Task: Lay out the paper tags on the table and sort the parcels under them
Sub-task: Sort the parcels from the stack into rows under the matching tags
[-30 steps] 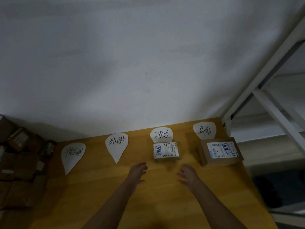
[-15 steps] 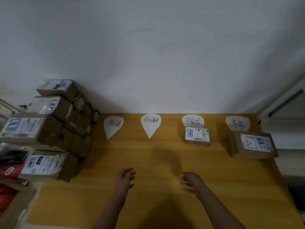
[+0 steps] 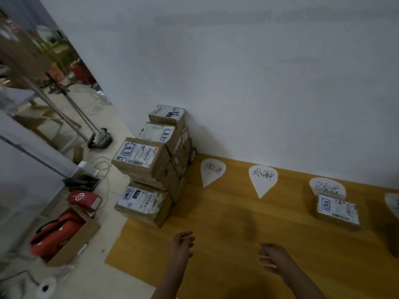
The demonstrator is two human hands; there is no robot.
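The scene was dim and greyish, with a soft overall blur that smeared fine print on the parcels (image 3: 151, 167). The white wall (image 3: 259, 83) showed flat, even light without glare. A dark, diffuse shadow lay on the wooden table (image 3: 248, 229) ahead of both hands. Wide-angle distortion bent the wall edge and floor at the left, where the red items (image 3: 54, 236) looked most smeared.

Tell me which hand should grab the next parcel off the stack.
Left, probably. The left hand is empty and open, nearer the stack of parcels at the table's left end. The right hand, also empty, would have to cross over.
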